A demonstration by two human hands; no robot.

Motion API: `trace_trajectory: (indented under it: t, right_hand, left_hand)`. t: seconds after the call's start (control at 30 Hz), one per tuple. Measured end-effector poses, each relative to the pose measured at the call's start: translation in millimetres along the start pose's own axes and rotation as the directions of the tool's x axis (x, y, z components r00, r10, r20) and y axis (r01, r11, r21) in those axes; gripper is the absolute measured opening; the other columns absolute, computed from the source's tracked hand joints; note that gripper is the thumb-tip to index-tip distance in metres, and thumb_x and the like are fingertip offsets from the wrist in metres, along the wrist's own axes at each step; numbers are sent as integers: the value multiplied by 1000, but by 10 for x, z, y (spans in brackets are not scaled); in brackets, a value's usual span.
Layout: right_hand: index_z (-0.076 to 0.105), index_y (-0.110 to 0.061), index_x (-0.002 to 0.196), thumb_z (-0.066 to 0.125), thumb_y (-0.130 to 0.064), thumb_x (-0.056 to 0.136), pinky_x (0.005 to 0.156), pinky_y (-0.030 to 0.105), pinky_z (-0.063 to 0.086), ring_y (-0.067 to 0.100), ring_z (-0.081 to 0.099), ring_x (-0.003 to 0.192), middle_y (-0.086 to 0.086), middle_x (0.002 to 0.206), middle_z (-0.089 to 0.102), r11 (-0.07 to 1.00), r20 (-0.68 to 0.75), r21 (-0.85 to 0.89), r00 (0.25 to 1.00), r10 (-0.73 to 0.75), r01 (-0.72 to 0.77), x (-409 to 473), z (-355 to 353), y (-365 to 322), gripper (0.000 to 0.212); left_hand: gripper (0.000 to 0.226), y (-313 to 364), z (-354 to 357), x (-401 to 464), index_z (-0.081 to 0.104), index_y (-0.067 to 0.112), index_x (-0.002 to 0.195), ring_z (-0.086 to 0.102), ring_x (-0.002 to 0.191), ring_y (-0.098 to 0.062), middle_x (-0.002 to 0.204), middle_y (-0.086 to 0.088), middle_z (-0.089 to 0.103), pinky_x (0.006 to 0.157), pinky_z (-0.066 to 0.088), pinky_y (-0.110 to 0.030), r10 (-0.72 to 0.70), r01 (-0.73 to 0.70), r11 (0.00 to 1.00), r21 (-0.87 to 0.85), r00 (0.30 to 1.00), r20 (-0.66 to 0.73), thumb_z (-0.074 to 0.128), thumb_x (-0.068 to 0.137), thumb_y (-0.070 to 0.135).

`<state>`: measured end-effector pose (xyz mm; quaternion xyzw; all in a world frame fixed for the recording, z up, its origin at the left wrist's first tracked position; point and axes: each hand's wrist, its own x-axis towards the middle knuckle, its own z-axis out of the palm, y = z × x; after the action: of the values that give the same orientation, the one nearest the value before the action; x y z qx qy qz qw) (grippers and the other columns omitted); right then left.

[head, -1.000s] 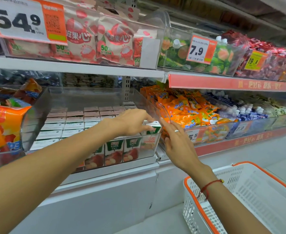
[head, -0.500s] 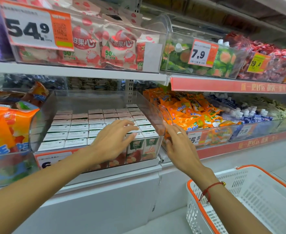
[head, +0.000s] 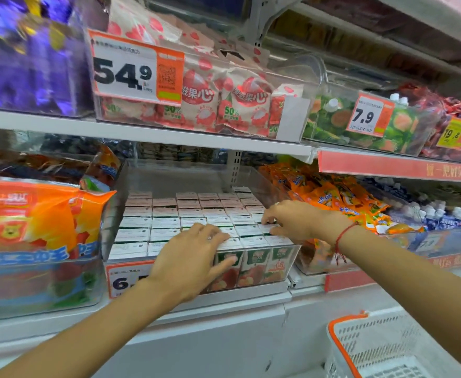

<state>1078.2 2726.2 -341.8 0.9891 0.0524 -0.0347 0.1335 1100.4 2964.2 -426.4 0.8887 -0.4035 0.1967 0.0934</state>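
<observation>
Big orange bag [head: 33, 214] at 9 o'clock, untouched. Your left hand [head: 193, 257] lies flat, fingers together, on the front rows of juice cartons [head: 166, 222] at the 6 o'clock edge of the clear bin [head: 292, 252], thumb down its front wall. A second ago it gripped a carton at the front right corner, so that one looks slotted in. Your right hand [head: 294, 219] has crossed from outside the bin to the 3 o'clock column, fingertips curled onto carton tops; pinching or pressing, can't tell. Reads as row-levelling. Orange snack packs [head: 333, 197] at 3, basket [head: 337, 345] at 5.
</observation>
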Motion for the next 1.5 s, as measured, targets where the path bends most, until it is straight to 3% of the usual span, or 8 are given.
trace_trajectory:
  t: [0.33, 0.6, 0.9, 1.07, 1.2, 1.3, 1.37, 1.5]
  right_hand:
    - [59, -23, 120, 70, -42, 85, 58, 25, 37, 20, 53, 90, 0, 109, 57, 998, 142, -46, 989, 43, -37, 271, -120, 42, 41]
    - [55, -7, 123, 54, -37, 97, 86, 31, 42, 26, 50, 113, 9, 126, 52, 980, 150, -193, 988, -19, 49, 122, -173, -6, 40]
    - [40, -12, 122, 44, -31, 102, 63, 37, 39, 26, 50, 78, 11, 111, 57, 995, -201, 9, 975, 94, -95, -422, -383, -56, 29]
    - [42, -19, 131, 41, -29, 102, 70, 33, 45, 20, 54, 104, 3, 123, 53, 946, -617, 321, 747, 250, -51, -668, -197, -380, 31]
    - [52, -23, 119, 43, -28, 101, 67, 29, 56, 9, 63, 86, -3, 108, 58, 637, -521, 751, 747, 413, 172, -778, 24, -804, 21]
    - [60, -19, 111, 51, -27, 99, 57, 13, 49, 1, 64, 73, -5, 94, 64, 250, -322, 941, 825, 465, 226, -786, 152, -1053, 17]
    - [63, -14, 111, 55, -28, 97, 53, 15, 50, 0, 66, 67, -3, 88, 66, -12, -180, 978, 877, 445, 207, -776, 197, -1201, 21]
    - [66, -16, 106, 64, -35, 89, 70, 30, 57, 14, 70, 73, 0, 85, 76, -217, -54, 962, 899, 436, 163, -728, 270, -1403, 26]
  left_hand:
    - [56, -15, 14, 10, 40, 31, 141, 40, 128, -12, 141, 11, 44, 96, 43, -30, 13, -14, 1000, -24, 999, -38, 30, 96, 62]
    - [55, -3, -12, 6, 42, 31, 139, 43, 126, -13, 139, 10, 46, 91, 45, -30, 14, -15, 1000, -16, 999, -41, 31, 96, 63]
    - [55, -4, -14, 19, 42, 32, 138, 42, 126, -12, 139, 11, 46, 89, 45, -29, 6, -7, 1000, -2, 1000, -26, 31, 95, 63]
    - [49, 10, -101, 3, 44, 28, 139, 43, 127, -13, 140, 10, 48, 96, 41, -30, 12, -11, 999, -41, 1000, 11, 37, 98, 54]
    - [29, 85, -271, -124, 55, 36, 124, 52, 114, -4, 126, 16, 58, 91, 43, -28, -106, 86, 868, -488, 994, -14, 42, 99, 29]
    - [15, 238, -415, -216, 59, 39, 109, 60, 97, 7, 111, 20, 63, 80, 46, -18, -294, 266, 469, -843, 946, 135, 50, 98, 37]
    - [19, 305, -437, -282, 60, 29, 111, 65, 84, 9, 101, 19, 67, 71, 47, -13, -255, 371, 274, -888, 918, 305, 55, 95, 39]
    - [16, 309, -408, -481, 68, 20, 104, 71, 79, -1, 87, 9, 76, 66, 51, -12, -225, 400, 153, -903, 904, 362, 59, 95, 29]
